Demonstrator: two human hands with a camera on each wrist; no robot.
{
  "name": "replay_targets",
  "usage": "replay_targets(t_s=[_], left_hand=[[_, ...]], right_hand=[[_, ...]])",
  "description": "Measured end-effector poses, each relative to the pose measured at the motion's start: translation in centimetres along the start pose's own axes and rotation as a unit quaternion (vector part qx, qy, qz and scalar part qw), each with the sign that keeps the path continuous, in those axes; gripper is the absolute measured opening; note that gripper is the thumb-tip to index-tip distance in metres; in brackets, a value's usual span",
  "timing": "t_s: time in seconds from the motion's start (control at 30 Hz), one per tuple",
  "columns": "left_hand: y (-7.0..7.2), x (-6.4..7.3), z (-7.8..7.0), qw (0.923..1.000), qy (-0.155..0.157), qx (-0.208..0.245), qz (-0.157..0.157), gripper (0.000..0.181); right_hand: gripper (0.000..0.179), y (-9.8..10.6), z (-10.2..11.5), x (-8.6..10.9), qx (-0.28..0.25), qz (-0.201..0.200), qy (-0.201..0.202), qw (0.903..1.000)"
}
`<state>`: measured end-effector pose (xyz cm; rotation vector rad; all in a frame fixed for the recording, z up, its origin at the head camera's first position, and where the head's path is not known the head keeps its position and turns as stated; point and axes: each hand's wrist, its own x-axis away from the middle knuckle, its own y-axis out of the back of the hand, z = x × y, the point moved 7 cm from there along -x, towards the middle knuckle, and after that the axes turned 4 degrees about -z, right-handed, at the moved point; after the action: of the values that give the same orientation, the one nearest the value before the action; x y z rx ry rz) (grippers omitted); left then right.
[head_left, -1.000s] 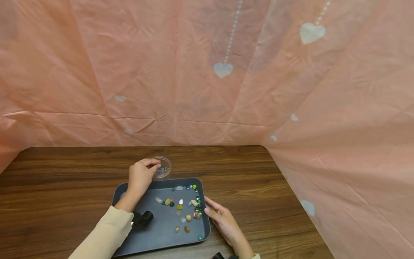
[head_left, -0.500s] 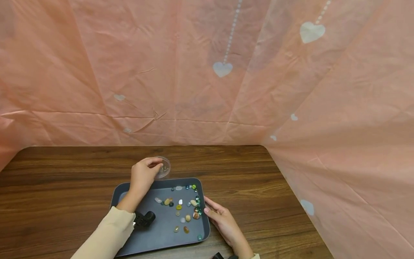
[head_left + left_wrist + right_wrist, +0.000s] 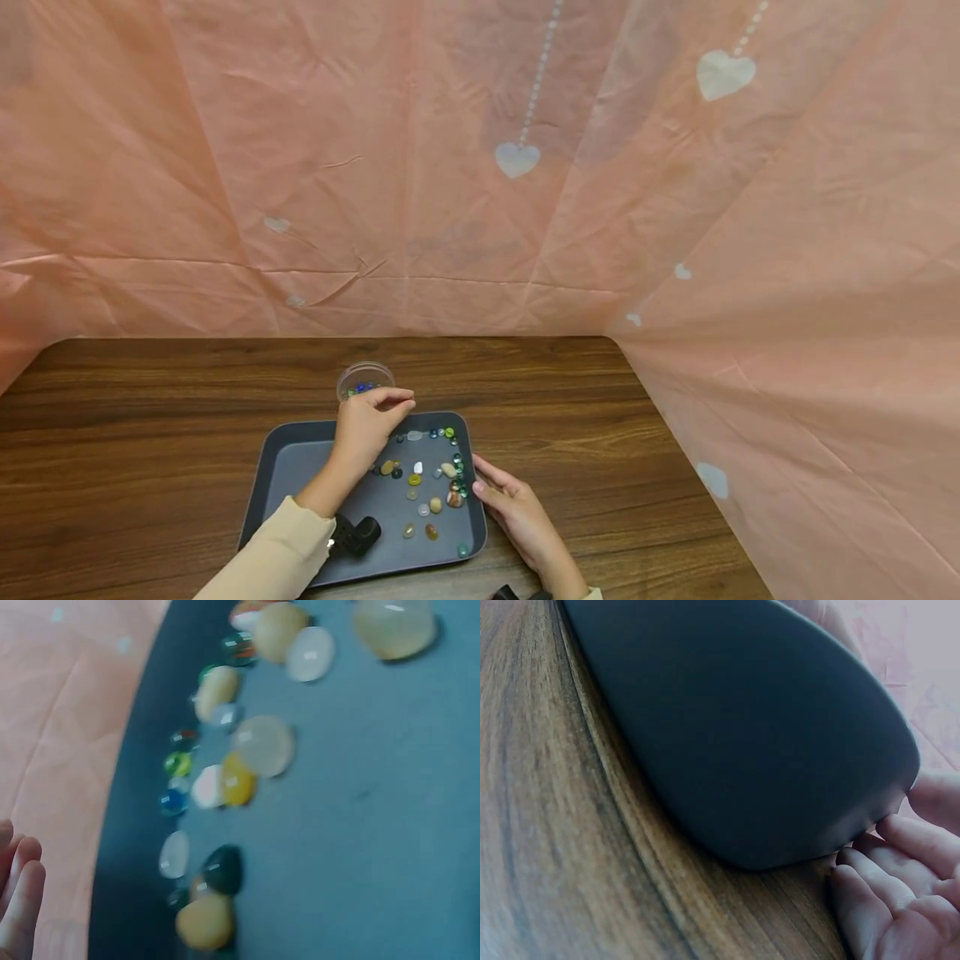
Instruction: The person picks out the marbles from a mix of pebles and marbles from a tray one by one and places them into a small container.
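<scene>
In the head view my left hand (image 3: 367, 425) is over the far rim of a dark grey tray (image 3: 315, 500), index finger and thumb extended close together with nothing visible between them. Its fingertips (image 3: 31, 874) show at the left edge of the left wrist view. Behind that hand stands a small clear round dish (image 3: 365, 372) with blue and green beads inside. My right hand (image 3: 521, 517) holds the tray's right side, thumb at the rim; in the right wrist view its bent fingers (image 3: 907, 840) meet the tray's outer edge. Polished stones and glass beads (image 3: 416, 480) lie mostly in the tray's right half.
The tray sits on a brown wood-grain table (image 3: 570, 417). A pink cloth (image 3: 450, 208) with pale hearts hangs behind the table and along its right side. A black wrist device (image 3: 360, 533) on the left wrist overlaps the tray.
My left hand has moved from the clear dish right and nearer, over the tray's far edge. The blue bead seen between its fingers earlier is no longer there. My right hand stays put.
</scene>
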<state>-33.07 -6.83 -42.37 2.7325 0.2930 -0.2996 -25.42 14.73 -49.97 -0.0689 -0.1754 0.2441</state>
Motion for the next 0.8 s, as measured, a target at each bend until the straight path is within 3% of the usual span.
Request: replay_targets(t_s=[0.17,0.43,0.8], left_hand=[[-1.9,0.5,0.5,0.9985,0.005,-0.026,0.047,0.014],[-3.8,1.2,1.5,0.9937,0.006,-0.058,0.095,0.013],[-4.5,1.4,1.9,0.9897,-0.021,-0.095,0.104,0.014]], right_hand=[[0.053,-0.2,0.1,0.1,-0.001,0.001,0.001,1.0],[0.052,-0.3,0.1,-0.1,-0.011,-0.006,-0.008,0.9999],[0.052,-0.5,0.1,-0.1,-0.01,-0.003,-0.009,0.9999]])
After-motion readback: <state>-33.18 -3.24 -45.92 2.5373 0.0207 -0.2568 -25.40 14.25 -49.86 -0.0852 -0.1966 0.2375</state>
